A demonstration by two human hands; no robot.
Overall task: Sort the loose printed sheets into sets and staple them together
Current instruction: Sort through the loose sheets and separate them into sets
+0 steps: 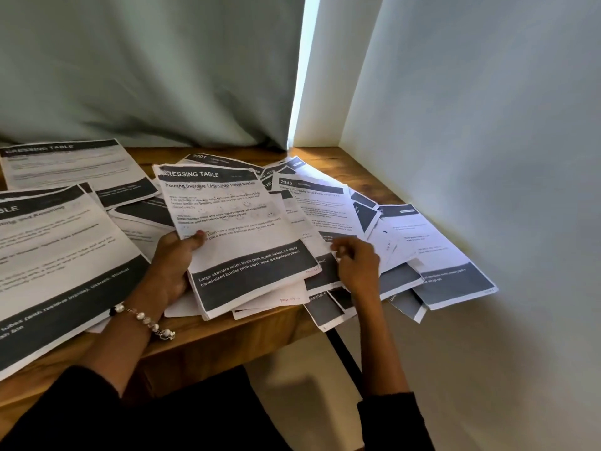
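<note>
Printed sheets cover most of the wooden tabletop (227,333), which sits in a corner, with a pale curtain (146,66) behind and a white wall (487,125) close on the right. A fanned, overlapping pile of loose sheets (406,242) crowds against that wall, several overhanging the front edge. Two more stacks lie to the left, a large near one (58,255) and a far one (65,164) headed "DRESSING TABLE". The left hand (175,255), a beaded bracelet (146,320) at its wrist, grips a thick set (240,236) by its left edge, thumb on top; its top page reads "DRESSING TABLE" and "Pouring Skincare Lotion into Travel Bottles". The right hand (354,262), fingers curled, pinches a sheet in the pile beside a page numbered "2945" (309,190).
</note>
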